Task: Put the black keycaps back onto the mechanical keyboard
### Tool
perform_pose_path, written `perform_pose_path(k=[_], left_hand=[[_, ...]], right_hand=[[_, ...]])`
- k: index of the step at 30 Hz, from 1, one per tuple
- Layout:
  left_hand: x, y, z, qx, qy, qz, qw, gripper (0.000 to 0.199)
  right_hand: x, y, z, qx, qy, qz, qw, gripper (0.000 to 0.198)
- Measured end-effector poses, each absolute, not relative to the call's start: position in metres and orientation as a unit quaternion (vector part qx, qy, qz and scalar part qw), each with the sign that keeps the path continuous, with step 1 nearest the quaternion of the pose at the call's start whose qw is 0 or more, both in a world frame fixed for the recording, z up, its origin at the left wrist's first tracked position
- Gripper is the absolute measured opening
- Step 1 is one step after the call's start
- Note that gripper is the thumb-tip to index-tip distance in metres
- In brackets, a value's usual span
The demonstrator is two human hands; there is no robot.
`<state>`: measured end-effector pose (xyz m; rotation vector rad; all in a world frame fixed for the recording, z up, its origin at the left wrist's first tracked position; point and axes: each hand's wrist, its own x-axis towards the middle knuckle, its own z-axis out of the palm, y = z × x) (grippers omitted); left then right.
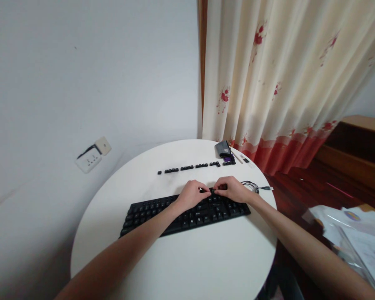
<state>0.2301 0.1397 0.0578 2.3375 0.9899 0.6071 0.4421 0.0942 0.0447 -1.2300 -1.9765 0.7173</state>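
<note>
A black computer keyboard (175, 225) lies slightly angled across the round white table. Over its far edge, right of the middle, both hands meet close together. My left hand (192, 196) is closed in a pinch, fingertips down at the upper keys. Facing it, my right hand (233, 189) pinches at the same spot, thumb and fingers pressed together. Anything small between the fingertips is hidden. Behind the hands, loose black keycaps (186, 167) stand in short rows, with a single keycap (159, 172) at the left end.
Beyond the keycaps sit a grey cloth pouch (222, 148) and a pale stick-like item (237, 156). A coiled black cable (251, 186) with a USB plug (266, 188) lies at the table's right edge. Papers and plastic bags (356, 233) are at the lower right.
</note>
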Motion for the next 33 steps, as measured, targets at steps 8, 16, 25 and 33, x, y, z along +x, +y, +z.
perform_pose_path(k=[8,16,25,33], left_hand=[[0.226,0.137,0.051,0.869,0.367,0.232,0.237,0.009],[0.226,0.133,0.048,0.913,0.311,0.216,0.153,0.009],[0.221,0.118,0.048,0.941,0.273,0.19,0.06,0.024],[0.222,0.11,0.046,0.941,0.273,0.195,0.045,0.027]], right_hand=[[0.438,0.095,0.042,-0.473,-0.788,0.242,0.311,0.008],[0.436,0.095,0.042,-0.44,-0.837,0.162,0.281,0.01],[0.428,0.072,0.048,-0.442,-0.858,0.055,0.255,0.021],[0.429,0.062,0.043,-0.476,-0.844,0.034,0.243,0.026]])
